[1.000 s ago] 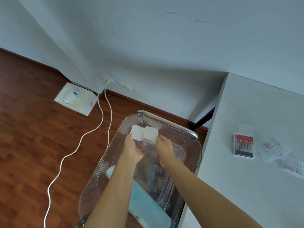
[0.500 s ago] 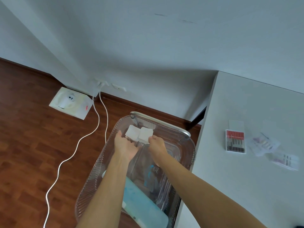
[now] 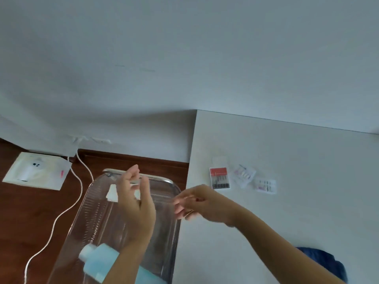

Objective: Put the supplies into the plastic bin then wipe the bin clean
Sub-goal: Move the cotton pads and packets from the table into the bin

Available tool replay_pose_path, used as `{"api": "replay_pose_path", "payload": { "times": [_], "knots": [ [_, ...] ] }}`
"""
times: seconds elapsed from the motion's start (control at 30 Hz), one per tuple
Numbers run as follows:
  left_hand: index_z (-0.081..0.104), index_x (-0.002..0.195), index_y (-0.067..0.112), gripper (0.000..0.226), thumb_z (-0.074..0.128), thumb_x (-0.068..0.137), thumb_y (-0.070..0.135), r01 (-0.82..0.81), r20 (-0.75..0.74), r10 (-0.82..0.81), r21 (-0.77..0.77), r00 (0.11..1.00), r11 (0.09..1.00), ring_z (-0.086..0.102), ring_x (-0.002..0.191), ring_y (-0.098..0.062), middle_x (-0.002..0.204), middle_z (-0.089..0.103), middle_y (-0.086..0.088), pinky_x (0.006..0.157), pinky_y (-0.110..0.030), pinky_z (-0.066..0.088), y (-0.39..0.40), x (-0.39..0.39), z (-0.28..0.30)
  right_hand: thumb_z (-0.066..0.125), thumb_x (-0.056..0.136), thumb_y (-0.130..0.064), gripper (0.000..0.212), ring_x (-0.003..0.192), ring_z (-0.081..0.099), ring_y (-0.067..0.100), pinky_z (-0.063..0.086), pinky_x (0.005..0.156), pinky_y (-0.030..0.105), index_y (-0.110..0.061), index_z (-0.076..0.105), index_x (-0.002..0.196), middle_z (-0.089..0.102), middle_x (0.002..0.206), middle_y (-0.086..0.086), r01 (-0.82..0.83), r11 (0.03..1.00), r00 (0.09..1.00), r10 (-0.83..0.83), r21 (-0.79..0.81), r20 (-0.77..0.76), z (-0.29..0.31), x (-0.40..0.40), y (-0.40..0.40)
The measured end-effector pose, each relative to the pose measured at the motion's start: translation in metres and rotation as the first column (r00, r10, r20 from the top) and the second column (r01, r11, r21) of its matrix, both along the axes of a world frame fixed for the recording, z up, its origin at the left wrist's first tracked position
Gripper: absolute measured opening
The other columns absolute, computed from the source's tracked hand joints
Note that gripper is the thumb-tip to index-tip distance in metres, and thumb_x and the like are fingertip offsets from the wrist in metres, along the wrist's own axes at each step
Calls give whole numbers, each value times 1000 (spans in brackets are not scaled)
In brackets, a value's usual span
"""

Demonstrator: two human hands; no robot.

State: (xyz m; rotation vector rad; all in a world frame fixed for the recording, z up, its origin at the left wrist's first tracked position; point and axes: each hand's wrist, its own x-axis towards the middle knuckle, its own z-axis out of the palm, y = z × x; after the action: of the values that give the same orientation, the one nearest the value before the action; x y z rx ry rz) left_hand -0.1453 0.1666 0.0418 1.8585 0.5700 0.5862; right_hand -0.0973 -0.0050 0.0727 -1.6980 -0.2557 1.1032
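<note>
A clear plastic bin (image 3: 96, 203) stands on the wooden floor beside the white table (image 3: 297, 212). A pale blue bottle (image 3: 100, 261) lies in its near end. My left hand (image 3: 137, 203) hovers over the bin with its fingers spread. Two white pads (image 3: 112, 194) show just beside and behind it, apparently loose. My right hand (image 3: 201, 203) is at the table's left edge, blurred, with loosely curled fingers and nothing visible in it. On the table lie a red-topped case of small bits (image 3: 220, 178) and two clear packets (image 3: 244, 176).
A dark blue cloth (image 3: 326, 263) lies on the table's near part. On the floor to the left are a white cable (image 3: 61, 214) and a flat white package (image 3: 34, 171) by the wall. The bin's metal handle (image 3: 139, 176) is at its far end.
Both hands held the white pads together over the bin's far end. Now the left hand has spread its fingers, and the right hand has swung right to the table edge. The view tilted up.
</note>
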Motion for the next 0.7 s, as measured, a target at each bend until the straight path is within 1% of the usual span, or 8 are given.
{"api": "replay_pose_path", "payload": {
  "times": [0.13, 0.2, 0.27, 0.33, 0.37, 0.47, 0.57, 0.7],
  "knots": [
    [62, 118, 8, 23, 62, 94, 9, 329, -46, -326, 163, 944, 930, 62, 99, -13, 112, 61, -1, 74, -19, 54, -56, 20, -3, 58, 95, -9, 13, 70, 68, 13, 51, 59, 14, -8, 72, 95, 72, 80, 5, 373, 922, 915, -348, -100, 205, 8, 53, -73],
    [63, 118, 2, 28, 67, 90, 3, 483, -186, -452, 180, 872, 857, 62, 107, -26, 116, 61, -10, 86, -32, 53, -79, 34, -21, 61, 92, -6, 11, 68, 63, 14, 49, 56, 15, -9, 71, 92, 70, 77, 5, 470, 870, 851, -402, -148, 338, -2, 83, -93],
    [57, 127, 1, 44, 71, 87, 11, 648, -373, -558, 179, 741, 740, 50, 126, -31, 132, 53, -14, 105, -34, 42, -98, 45, -43, 63, 90, -5, 10, 70, 63, 16, 49, 57, 18, -10, 71, 90, 70, 79, 6, 501, 841, 827, -396, -206, 398, -18, 109, -103],
    [46, 139, 10, 66, 76, 83, 28, 736, -497, -595, 144, 632, 661, 35, 139, -26, 151, 38, -9, 111, -32, 33, -110, 53, -61, 65, 87, -5, 10, 78, 67, 21, 52, 62, 17, -9, 73, 92, 72, 86, 6, 487, 825, 828, -332, -286, 452, -36, 129, -103],
    [42, 141, 14, 75, 78, 79, 36, 752, -535, -586, 152, 609, 642, 31, 141, -23, 155, 32, -6, 111, -35, 32, -115, 57, -68, 68, 85, -6, 12, 86, 69, 22, 54, 71, 20, -8, 74, 95, 74, 93, 6, 450, 826, 838, -257, -341, 482, -44, 136, -101],
    [40, 142, 17, 85, 80, 72, 45, 766, -579, -540, 257, 611, 590, 33, 138, -22, 152, 38, 1, 104, -39, 38, -122, 67, -78, 79, 77, -11, 30, 102, 67, 22, 49, 97, 29, -7, 73, 106, 72, 113, 8, 283, 808, 871, 9, -517, 491, -64, 146, -92],
    [45, 138, 16, 77, 80, 74, 40, 734, -554, -512, 314, 656, 602, 42, 129, -24, 137, 51, 1, 96, -37, 43, -123, 70, -79, 86, 68, -15, 41, 104, 62, 23, 49, 94, 33, -9, 71, 105, 67, 112, 5, 215, 791, 877, 102, -573, 470, -71, 149, -86],
    [39, 142, 13, 87, 82, 71, 39, 737, -573, -504, 295, 646, 608, 42, 125, -23, 137, 48, -1, 99, -34, 42, -121, 67, -77, 90, 62, -22, 48, 94, 52, 18, 41, 81, 26, -11, 68, 103, 58, 103, -1, 124, 756, 835, 270, -642, 479, -68, 150, -81]
  ]
}}
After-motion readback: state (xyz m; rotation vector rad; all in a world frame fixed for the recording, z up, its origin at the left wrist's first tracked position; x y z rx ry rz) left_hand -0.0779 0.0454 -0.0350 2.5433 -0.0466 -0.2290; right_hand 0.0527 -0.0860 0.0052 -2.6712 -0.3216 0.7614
